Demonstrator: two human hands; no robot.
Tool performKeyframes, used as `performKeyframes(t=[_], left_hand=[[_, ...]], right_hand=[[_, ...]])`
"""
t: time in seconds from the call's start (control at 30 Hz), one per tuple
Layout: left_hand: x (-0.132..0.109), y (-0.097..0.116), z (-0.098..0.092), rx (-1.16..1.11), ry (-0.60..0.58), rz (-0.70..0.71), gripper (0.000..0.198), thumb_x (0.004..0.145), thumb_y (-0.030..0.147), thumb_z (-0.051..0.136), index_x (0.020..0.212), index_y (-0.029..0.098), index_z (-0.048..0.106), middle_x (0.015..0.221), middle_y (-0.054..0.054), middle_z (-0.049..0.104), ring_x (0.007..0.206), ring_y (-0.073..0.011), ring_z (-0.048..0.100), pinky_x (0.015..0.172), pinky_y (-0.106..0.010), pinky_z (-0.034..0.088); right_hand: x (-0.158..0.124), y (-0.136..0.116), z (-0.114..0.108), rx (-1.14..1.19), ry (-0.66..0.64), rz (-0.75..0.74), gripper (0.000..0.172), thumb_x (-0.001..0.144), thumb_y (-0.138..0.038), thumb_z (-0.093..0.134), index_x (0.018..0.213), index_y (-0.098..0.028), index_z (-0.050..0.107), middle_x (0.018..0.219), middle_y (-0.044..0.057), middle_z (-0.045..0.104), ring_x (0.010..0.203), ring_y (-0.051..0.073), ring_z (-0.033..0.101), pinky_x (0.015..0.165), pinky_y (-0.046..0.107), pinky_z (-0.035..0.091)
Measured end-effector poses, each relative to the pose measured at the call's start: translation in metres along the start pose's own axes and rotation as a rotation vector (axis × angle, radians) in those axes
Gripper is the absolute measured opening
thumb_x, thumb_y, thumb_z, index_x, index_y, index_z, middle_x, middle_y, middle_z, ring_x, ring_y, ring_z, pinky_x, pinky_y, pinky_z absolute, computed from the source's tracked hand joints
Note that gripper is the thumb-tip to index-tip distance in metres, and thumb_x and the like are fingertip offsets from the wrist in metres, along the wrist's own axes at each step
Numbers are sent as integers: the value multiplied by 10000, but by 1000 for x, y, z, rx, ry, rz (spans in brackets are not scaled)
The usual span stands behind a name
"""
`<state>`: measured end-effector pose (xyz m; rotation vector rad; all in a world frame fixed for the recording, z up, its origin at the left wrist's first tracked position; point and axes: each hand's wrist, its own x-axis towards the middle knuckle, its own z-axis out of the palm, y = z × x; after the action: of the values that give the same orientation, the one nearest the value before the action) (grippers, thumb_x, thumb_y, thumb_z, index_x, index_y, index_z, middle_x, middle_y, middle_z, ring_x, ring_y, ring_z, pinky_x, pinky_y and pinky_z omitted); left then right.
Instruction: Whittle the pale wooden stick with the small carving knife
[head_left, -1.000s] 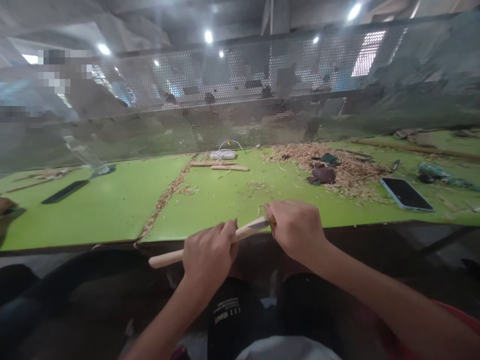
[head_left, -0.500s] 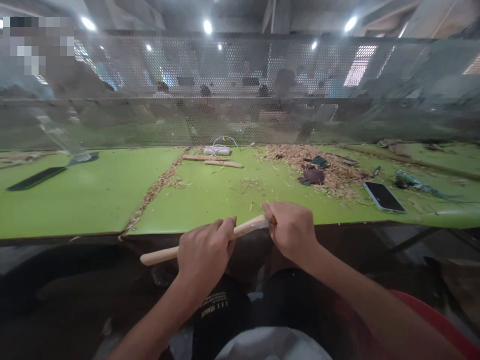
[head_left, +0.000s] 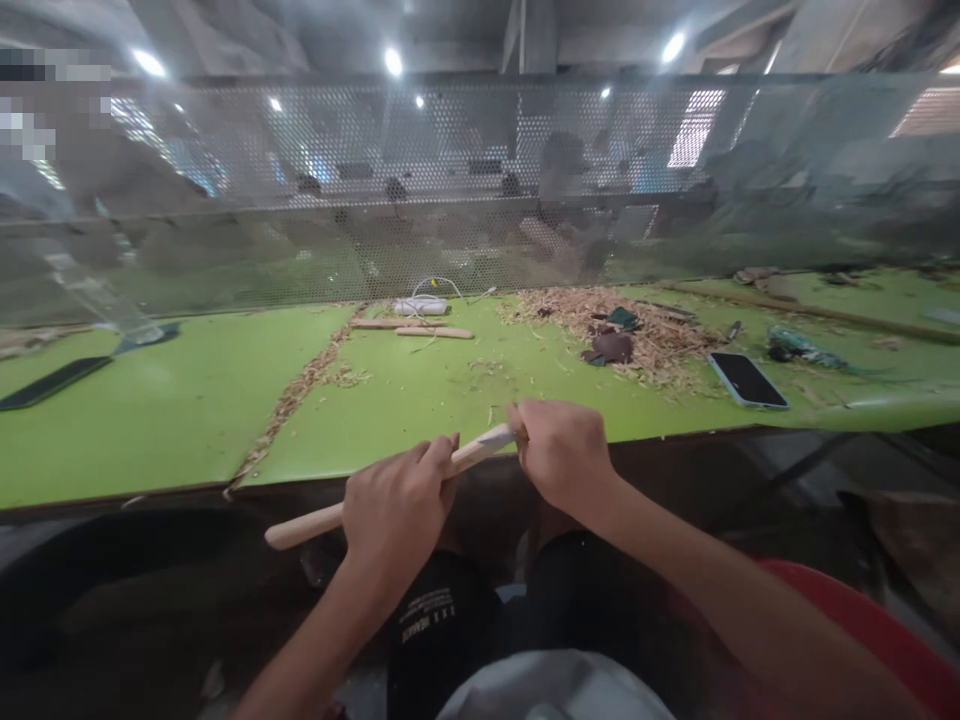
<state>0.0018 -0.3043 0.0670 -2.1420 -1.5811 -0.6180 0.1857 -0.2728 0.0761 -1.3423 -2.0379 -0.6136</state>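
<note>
Workshop setting: a long green bench [head_left: 187, 410] with a perforated metal screen [head_left: 450, 170] running along its far edge and ceiling lights glaring above. The person sits at the near edge, dark trousers in view, hands held just off the bench over the lap.

The left hand [head_left: 394, 510] is wrapped tight round a pale wooden stick [head_left: 307, 523], gripping it about midway, so one end pokes out down and to the left of the fist while the other rises to the right. The right hand [head_left: 562, 455] is closed on a knife [head_left: 495, 437]; its handle is hidden in the fist, and the blade lies against the stick's upper end, right between the two hands.

Beyond the grip, further out on the bench, there's a heap of shavings [head_left: 637, 330] with a dark scrap on top, off to the right. A phone [head_left: 748, 380] lies screen-up just right of that heap. Straight ahead of the hands, near the screen, sit two more sticks [head_left: 420, 328] and a white cable bundle [head_left: 420, 305]. A line of shavings runs along the seam in the bench, left of the grip. Far left, another dark phone [head_left: 45, 383] lies flat. No bins or trays that can be made out; the shavings just sit loose on the bench.
</note>
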Motion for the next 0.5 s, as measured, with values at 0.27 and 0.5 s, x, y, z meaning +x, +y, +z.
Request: performKeyframes(t=[0.27, 0.5], left_hand=[[8, -8, 8, 43, -75, -47, 142, 846, 209, 552, 788, 206, 681, 617, -39, 686, 545, -208, 614, 530, -290, 173], [-8, -1, -8, -234, 62, 89, 312, 853, 227, 466, 560, 192, 567, 497, -1, 582, 478, -130, 531, 548, -254, 288]], right_hand=[[17, -1, 12, -80, -84, -3, 474, 1023, -288, 295, 705, -144, 617, 542, 60, 619, 482, 130, 473, 515, 283, 155], [33, 41, 26, -157, -259, 203, 425, 949, -178, 418, 637, -86, 691, 550, 101, 619, 502, 137, 524, 506, 264, 232]])
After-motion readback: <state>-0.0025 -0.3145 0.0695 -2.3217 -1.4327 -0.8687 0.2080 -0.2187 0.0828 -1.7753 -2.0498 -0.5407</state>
